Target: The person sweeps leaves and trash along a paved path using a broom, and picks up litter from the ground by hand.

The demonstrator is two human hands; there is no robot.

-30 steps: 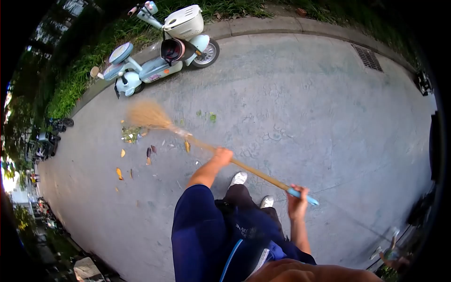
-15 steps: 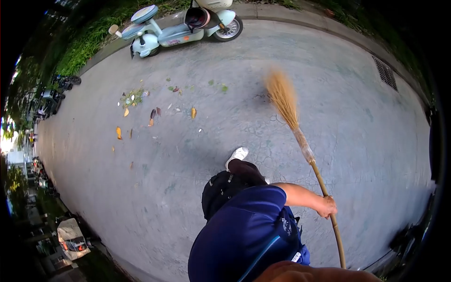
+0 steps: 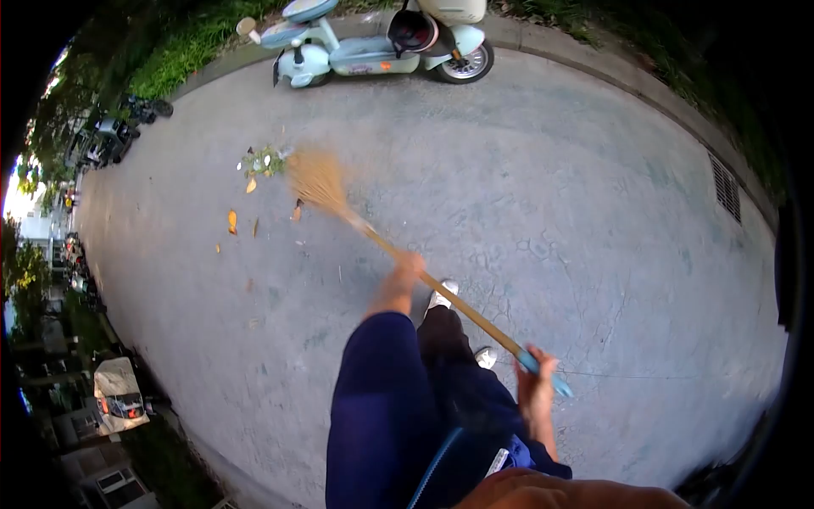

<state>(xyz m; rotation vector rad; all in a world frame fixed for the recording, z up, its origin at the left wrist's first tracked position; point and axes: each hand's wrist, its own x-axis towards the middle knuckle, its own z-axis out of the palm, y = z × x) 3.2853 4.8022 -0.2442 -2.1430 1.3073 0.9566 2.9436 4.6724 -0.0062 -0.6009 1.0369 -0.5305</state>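
Observation:
A straw broom (image 3: 318, 180) reaches out to the upper left, its bristles blurred and low over the pavement, beside a small pile of leaves and litter (image 3: 263, 161). My left hand (image 3: 409, 265) is wrapped round the middle of its wooden handle. Near the blue end of the handle, my right hand (image 3: 536, 370) is closed round the stick. A yellow leaf (image 3: 232, 222) and a few smaller ones lie below the pile, left of the bristles.
A pale blue scooter (image 3: 373, 58) with a helmet stands by the kerb (image 3: 577, 61) at the top. A drain grate (image 3: 725, 188) is at the right. Other parked vehicles (image 3: 110, 140) line the left. My white shoes (image 3: 443, 293) are below the handle.
The broom has swung from the right across to the left, up to the pile. Leaves that lay right of the pile no longer show there. My right hand is visible again at the handle's end.

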